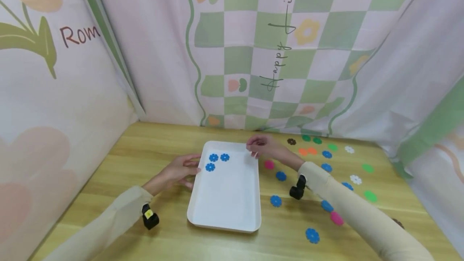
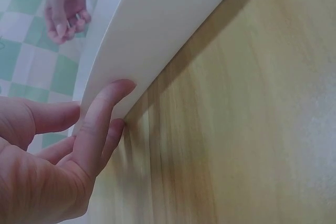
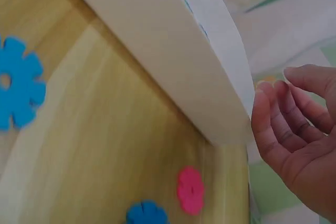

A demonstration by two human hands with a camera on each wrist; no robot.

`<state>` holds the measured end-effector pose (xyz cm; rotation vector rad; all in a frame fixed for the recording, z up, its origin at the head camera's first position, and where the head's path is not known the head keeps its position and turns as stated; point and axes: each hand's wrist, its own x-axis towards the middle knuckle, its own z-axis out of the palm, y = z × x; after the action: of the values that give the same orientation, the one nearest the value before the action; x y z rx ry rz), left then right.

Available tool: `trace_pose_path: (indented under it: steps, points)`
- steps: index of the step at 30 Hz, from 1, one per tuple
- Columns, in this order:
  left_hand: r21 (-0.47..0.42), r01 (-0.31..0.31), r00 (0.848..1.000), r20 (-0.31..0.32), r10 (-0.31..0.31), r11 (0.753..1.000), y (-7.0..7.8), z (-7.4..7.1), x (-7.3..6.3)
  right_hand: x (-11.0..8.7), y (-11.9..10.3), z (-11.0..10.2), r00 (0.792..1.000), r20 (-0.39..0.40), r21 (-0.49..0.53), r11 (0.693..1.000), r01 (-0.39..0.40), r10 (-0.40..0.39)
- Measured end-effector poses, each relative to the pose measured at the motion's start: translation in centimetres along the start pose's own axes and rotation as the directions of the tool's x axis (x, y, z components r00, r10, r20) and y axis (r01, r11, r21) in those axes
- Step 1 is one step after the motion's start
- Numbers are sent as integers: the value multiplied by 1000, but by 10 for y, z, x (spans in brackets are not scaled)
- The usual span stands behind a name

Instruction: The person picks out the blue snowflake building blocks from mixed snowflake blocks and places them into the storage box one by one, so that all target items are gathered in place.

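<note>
A white rectangular tray stands on the wooden table, with three blue flower-shaped discs inside near its far left corner. My left hand is at the tray's left side. In the left wrist view its thumb reaches the rim while a bent finger rests against the outer wall. Over the far right corner is my right hand, its fingers loosely curled. The right wrist view shows a gap between thumb and fingertips, with nothing seen in it.
Flower-shaped discs lie scattered right of the tray: several blue ones, pink ones, white ones, green ones, orange ones and a brown one. A printed curtain hangs behind the table.
</note>
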<state>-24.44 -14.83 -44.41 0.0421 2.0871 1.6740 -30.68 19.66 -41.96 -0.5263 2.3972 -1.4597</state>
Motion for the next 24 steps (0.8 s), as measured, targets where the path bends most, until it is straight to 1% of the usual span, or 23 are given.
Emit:
trace_pose_path:
  steps: [5,7,11,17,21,24]
  points:
    - [2,-11,1000,11,11,1000,0,0,-1,-13,18,-27,993,-120,27,1000,15,-12]
    - [4,-17,1000,16,17,1000,0,0,-1,-19,27,-37,988,-153,29,999,14,-10]
    - [8,-28,999,22,28,1000,0,0,-1,-31,43,-56,981,-196,1,1000,13,-13]
    - [7,-28,999,16,28,1000,-3,0,-1,-53,66,-88,957,-290,-46,999,-8,-6]
    - [11,-24,1000,1,24,1000,-3,1,-1,-66,79,-107,945,-326,-51,999,-4,-13]
    - [7,-22,1000,-2,22,1000,-1,0,-1,-74,89,-121,937,-348,-90,996,1,-32]
